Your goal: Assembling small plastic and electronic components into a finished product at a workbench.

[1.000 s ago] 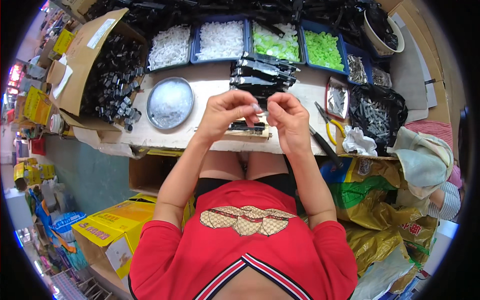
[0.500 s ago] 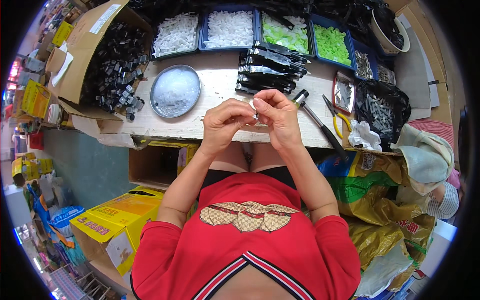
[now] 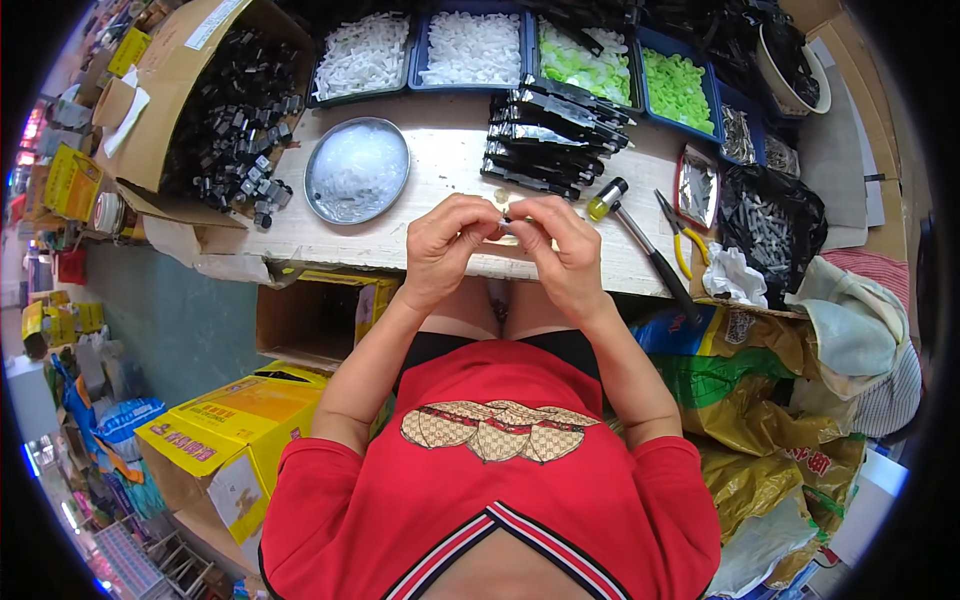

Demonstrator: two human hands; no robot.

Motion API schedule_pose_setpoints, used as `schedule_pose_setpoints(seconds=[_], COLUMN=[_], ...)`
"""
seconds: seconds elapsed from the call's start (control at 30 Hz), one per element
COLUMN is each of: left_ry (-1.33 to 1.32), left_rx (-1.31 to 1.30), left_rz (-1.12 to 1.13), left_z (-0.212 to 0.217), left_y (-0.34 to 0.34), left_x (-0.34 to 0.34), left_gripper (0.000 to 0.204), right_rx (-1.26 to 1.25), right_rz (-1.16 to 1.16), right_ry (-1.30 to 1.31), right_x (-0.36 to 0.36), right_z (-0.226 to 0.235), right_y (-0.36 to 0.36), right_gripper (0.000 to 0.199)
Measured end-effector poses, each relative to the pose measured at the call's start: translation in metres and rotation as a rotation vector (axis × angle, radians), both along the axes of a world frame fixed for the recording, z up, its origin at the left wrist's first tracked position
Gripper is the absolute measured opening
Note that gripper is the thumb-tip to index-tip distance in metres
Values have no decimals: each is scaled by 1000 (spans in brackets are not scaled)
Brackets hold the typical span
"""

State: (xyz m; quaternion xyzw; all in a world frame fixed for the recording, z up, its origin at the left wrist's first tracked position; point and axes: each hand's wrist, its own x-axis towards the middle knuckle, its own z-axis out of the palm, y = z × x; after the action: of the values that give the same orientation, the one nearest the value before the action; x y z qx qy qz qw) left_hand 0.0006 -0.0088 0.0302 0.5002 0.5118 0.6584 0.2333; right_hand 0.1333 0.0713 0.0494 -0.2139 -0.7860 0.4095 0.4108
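Observation:
Over the front edge of the worktable, my left hand [image 3: 442,252] and my right hand [image 3: 566,252] meet fingertip to fingertip. Both are closed in a pinch around a small grey-and-dark part [image 3: 506,226], mostly covered by the fingers, so its kind does not show. Just beyond the hands lies a stack of long black plastic pieces [image 3: 556,132]. A round metal dish [image 3: 322,212] of small clear pieces stands left of them. To the right of my right hand rests a hammer [image 3: 650,252] with a black handle, beside yellow-handled pliers [image 3: 684,244].
Trays of white pieces [image 3: 362,56] and green pieces [image 3: 678,92] line the back. A cardboard box [image 3: 150,130] of black parts stands left. At right are a red-rimmed tray [image 3: 713,190], a black bag [image 3: 812,215] of grey parts and crumpled white paper [image 3: 735,275].
My right hand's fingers have come down and curled closer over the small part. My left fingers stay pinched beside them. The table appears shifted slightly rightward in the view.

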Motion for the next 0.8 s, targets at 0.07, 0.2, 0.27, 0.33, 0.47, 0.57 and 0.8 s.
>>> schedule_pose_setpoints(seconds=[0.07,0.2,0.27,0.33,0.47,0.57,0.8], left_ry=[32,122,160,370,521,634,712], left_rx=[3,-41,-92,-100,-223,-266,-426], left_rz=[14,82,131,255,117,68,-6], left_z=[-1,-4,-4,-3,-9,-17,-19], left_y=[1,1,2,4,-1,-1,10], left_x=[0,-7,-19,-30,-31,-29,-26], left_gripper=[8,10,12,17,25,26,27], right_rx=[95,287,333,380,521,571,503], right_rz=[3,-12,-9,-4,-5,8,95], right_ry=[-56,-166,-206,-244,-352,-421,-520], right_x=[2,4,4,1,-6,-6,1], right_z=[-6,-7,-15,-24,-38,-38,-27], right_y=[2,8,13,16,15,17,24], right_gripper=[10,9,8,8,7,8,10])
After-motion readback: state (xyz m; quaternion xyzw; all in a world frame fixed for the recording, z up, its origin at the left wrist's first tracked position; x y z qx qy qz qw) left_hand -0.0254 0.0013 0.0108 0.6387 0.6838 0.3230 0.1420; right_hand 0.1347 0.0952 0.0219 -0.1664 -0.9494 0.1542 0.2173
